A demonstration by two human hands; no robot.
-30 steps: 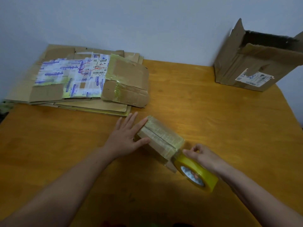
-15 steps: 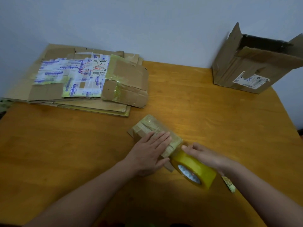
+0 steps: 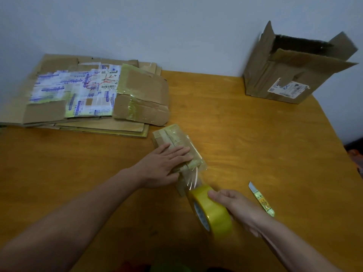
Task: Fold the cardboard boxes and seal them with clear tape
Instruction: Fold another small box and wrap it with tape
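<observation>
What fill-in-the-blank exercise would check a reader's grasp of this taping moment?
1. The right hand holds the ____ tape roll.
2. The left hand presses flat on ____ of the small box.
3. The knife lies to the ____ of the right hand.
4. The large box by the wall stands with its flaps ____.

Missing words: yellow; top; right; open.
</observation>
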